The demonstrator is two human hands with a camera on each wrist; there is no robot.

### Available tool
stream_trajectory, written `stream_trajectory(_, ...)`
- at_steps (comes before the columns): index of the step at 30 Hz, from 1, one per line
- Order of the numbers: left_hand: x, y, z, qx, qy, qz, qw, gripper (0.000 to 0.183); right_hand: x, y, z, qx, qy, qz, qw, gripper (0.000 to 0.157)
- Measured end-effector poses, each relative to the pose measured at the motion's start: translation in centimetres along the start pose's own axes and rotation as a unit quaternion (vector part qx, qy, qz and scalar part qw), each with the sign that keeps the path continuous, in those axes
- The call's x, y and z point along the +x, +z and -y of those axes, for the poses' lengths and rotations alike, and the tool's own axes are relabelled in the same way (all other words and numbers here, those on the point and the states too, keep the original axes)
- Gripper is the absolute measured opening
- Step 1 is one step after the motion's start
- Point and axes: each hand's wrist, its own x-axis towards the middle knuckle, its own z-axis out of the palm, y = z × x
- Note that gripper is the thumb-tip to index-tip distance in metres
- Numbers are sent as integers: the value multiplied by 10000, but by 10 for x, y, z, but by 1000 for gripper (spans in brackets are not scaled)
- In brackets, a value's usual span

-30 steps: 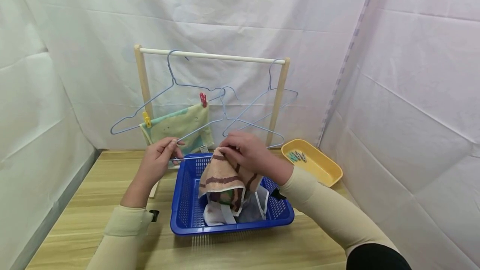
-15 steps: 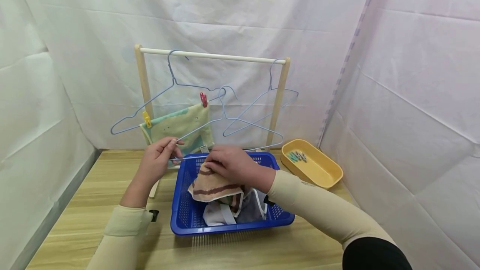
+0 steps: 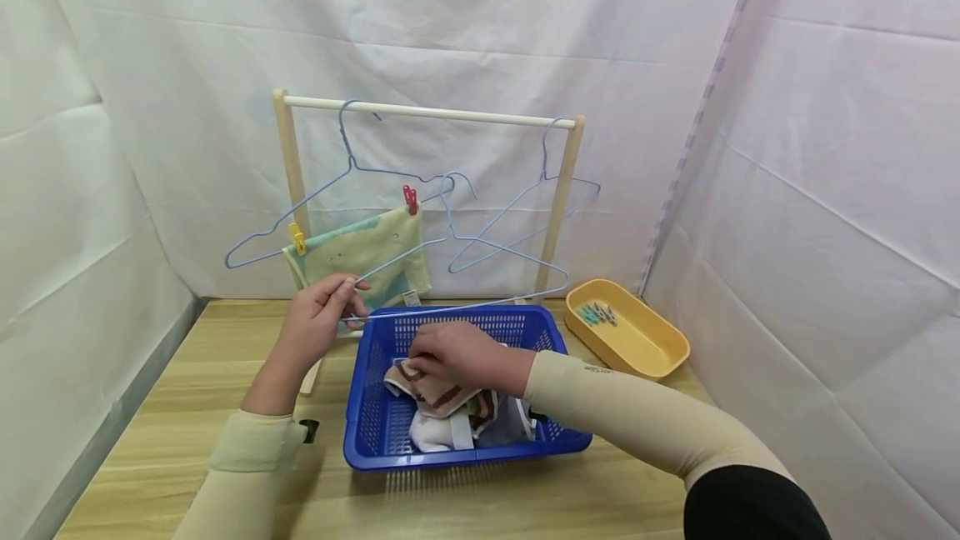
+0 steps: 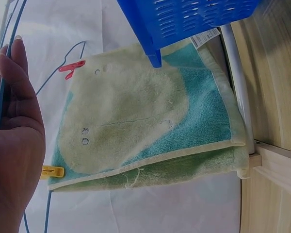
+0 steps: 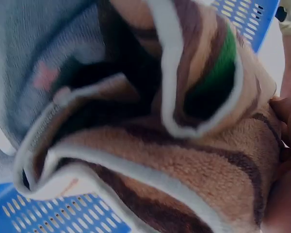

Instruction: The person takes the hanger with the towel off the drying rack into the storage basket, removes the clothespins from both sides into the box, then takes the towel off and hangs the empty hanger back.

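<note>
My left hand [image 3: 321, 313] grips the left end of a blue wire clothes hanger [image 3: 450, 237], held above the basket's back edge. Inside the blue plastic basket [image 3: 354, 432], my right hand [image 3: 453, 352] pinches a tan towel with brown stripes [image 5: 223, 165]. The towel sags in folds, with white edging showing in the right wrist view. Under it lie a white cloth [image 3: 430, 433] and a grey cloth [image 3: 506, 425]. Behind the left hand, a yellow-green and teal towel [image 4: 131, 111] hangs from another hanger by a yellow clothespin [image 3: 297, 238] and a red clothespin [image 3: 410, 199].
A wooden rack with a white rod [image 3: 427, 112] stands behind the basket. It carries the hanger with the clipped towel and a bare hanger [image 3: 543, 179] at right. A yellow tray [image 3: 648, 348] with several clothespins [image 3: 598, 314] sits at the right. White curtains surround the table.
My right hand has moved down into the basket with the striped towel, which has gone from raised beside the hanger to crumpled on the other cloths. The left hand and its hanger have stayed put.
</note>
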Motion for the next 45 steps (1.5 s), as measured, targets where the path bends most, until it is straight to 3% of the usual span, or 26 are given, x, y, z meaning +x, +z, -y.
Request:
stream_trajectory(14,0,1,0,-52,47,5,10000,31,0,33,-6,-146,-309,170,9993,14)
stream_trajectory(21,0,1,-1,-76,84,-8,9999,30,-3,45,-9,-187,-206,663,9974,15)
stream_trajectory(29,-1,1,-2,-86,127,9,9999,30,-6,66,-18,-176,-711,798,9941,11)
stream_trajectory(40,-2,-1,-2,-92,97,-26,9999,30,-7,68,-17,-211,-702,708,9948,12)
stream_trajectory(45,-3,-3,-2,-75,84,-27,9999,30,-7,57,-15,-69,-419,657,9969,15)
